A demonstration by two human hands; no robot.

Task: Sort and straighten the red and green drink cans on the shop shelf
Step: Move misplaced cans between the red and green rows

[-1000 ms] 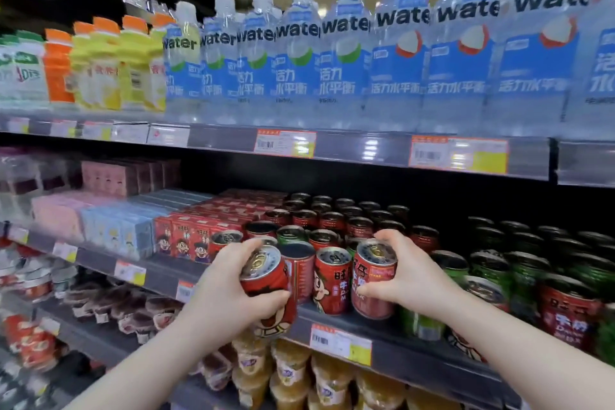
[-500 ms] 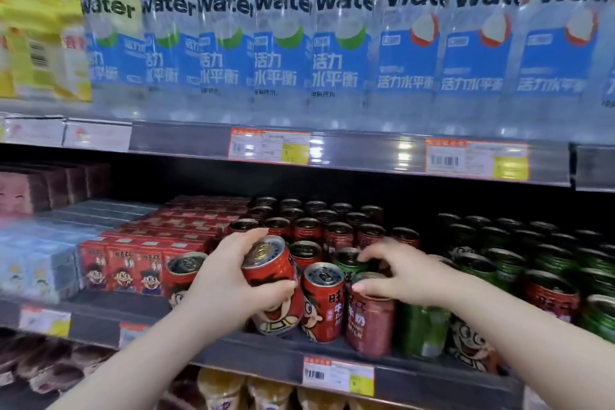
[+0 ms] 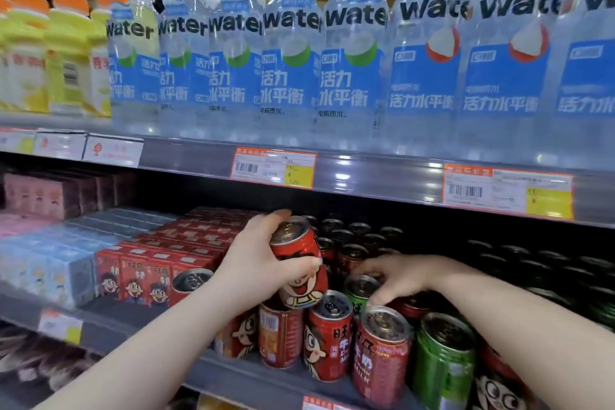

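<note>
My left hand (image 3: 258, 263) grips a red can with a cartoon face (image 3: 299, 263), lifted and tilted above the front row of the middle shelf. Under it stand red cans (image 3: 327, 339) and one more red can (image 3: 381, 356) at the shelf's front edge. My right hand (image 3: 396, 278) reaches into the second row, its fingers curled round a green can (image 3: 361, 293) standing among the red ones. A green can (image 3: 442, 366) stands in the front row at the right, and dark green cans (image 3: 532, 266) fill the shelf behind it.
Red drink cartons (image 3: 139, 280) and pale blue cartons (image 3: 50, 273) stand left of the cans. A lone red can (image 3: 189, 285) sits beside the cartons. Water bottles (image 3: 293, 53) line the upper shelf, whose edge (image 3: 366, 173) with price tags hangs just above my hands.
My left hand has lifted the red can higher and further back. My right hand let go of the front red can and reached deeper to the green can. The camera has come closer.
</note>
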